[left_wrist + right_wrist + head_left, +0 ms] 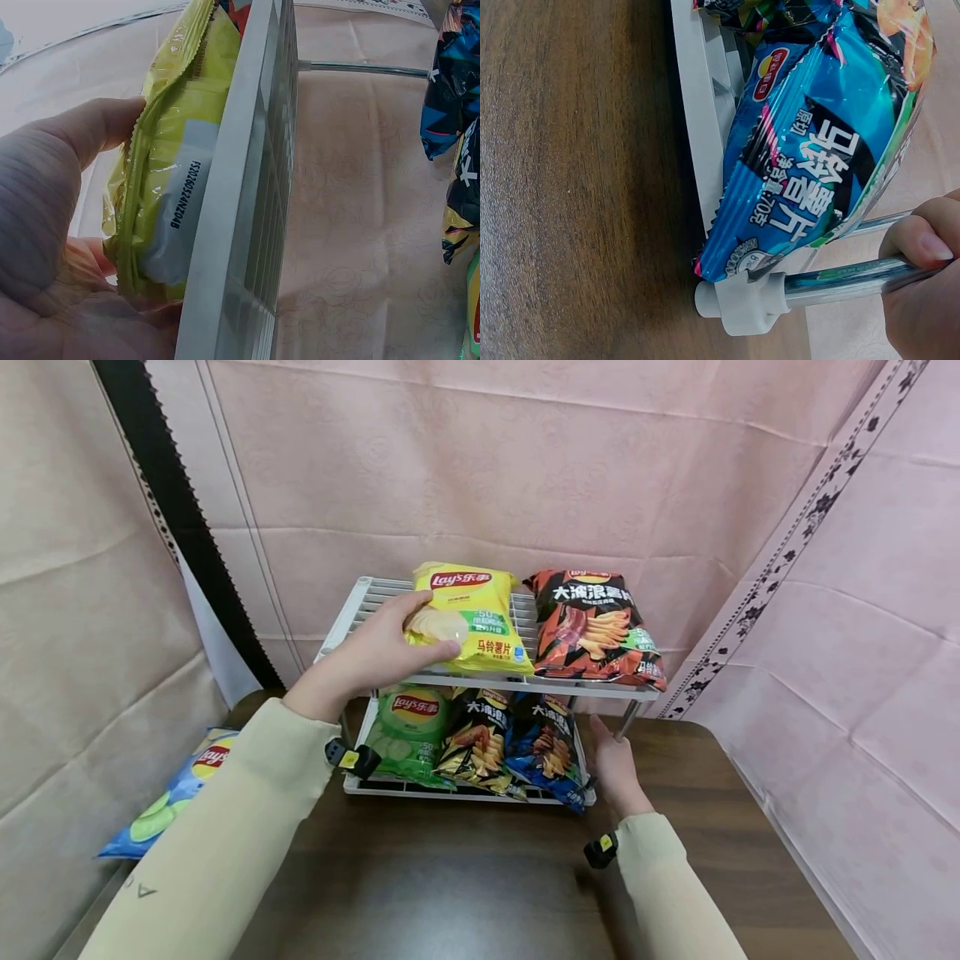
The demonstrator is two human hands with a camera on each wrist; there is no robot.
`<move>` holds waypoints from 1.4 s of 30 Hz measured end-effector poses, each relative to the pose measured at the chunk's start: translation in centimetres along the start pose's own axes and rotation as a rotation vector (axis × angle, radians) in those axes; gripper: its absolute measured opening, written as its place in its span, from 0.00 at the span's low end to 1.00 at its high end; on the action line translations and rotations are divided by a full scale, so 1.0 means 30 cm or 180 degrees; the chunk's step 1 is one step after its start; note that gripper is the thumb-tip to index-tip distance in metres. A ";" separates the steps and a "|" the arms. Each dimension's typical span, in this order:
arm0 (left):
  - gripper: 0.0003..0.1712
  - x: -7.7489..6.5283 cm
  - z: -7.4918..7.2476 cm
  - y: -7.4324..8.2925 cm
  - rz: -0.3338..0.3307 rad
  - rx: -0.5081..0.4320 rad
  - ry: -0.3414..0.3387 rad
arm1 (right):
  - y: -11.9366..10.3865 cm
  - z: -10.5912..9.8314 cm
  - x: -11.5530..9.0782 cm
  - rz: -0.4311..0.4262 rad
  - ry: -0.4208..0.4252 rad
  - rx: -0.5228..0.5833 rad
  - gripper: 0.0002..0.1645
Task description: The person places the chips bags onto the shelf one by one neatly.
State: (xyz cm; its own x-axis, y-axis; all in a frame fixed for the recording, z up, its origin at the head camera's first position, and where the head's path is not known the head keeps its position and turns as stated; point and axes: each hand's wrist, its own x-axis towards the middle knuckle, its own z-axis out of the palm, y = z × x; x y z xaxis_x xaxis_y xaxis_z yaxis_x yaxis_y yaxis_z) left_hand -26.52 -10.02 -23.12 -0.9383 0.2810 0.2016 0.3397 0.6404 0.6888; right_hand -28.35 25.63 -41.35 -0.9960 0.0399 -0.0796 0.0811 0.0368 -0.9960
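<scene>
My left hand holds the left side of a yellow Lay's potato chip bag on the top shelf of a white two-tier wire rack. In the left wrist view, thumb and fingers span the yellow bag beside the shelf's edge. My right hand grips a metal post at the rack's front right corner. To the right of the yellow bag lies a red-and-black chip bag. Below sit a green bag, a black-and-gold bag and a blue-and-black bag.
A blue chip bag lies at the far left, partly behind my left sleeve. The rack stands on a dark wooden table. Pale pink cloth hangs behind and on both sides.
</scene>
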 end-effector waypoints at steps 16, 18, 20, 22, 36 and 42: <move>0.55 0.001 0.031 0.013 0.0089 -0.0004 0.0146 | 0.058 -0.025 0.033 0.0005 -0.0016 -0.0292 0.44; 0.55 0.001 0.033 0.014 0.0084 -0.0013 0.0139 | 0.061 -0.027 0.033 0.0002 0.0000 -0.0265 0.44; 0.55 0.003 0.035 0.013 0.0087 -0.0032 0.0139 | 0.061 -0.028 0.032 0.0035 -0.0001 -0.0263 0.44; 0.54 0.004 0.036 0.013 0.0101 -0.0045 0.0148 | 0.074 -0.031 0.042 0.0013 0.0042 -0.0289 0.45; 0.53 0.029 0.047 -0.009 0.0210 -0.0201 0.0181 | 0.077 -0.009 0.057 -0.0080 0.0095 -0.0296 0.38; 0.54 0.036 0.052 -0.019 0.0199 -0.0184 0.0163 | 0.084 -0.006 0.067 -0.0262 0.0115 -0.0162 0.33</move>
State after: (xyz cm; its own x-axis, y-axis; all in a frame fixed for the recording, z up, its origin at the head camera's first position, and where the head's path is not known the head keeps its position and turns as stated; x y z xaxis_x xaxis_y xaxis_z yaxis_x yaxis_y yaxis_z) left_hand -27.63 -8.96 -24.39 -0.9180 0.2812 0.2797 0.3948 0.5801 0.7125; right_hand -30.16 25.98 -44.00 -0.9975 0.0707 0.0048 0.0017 0.0920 -0.9958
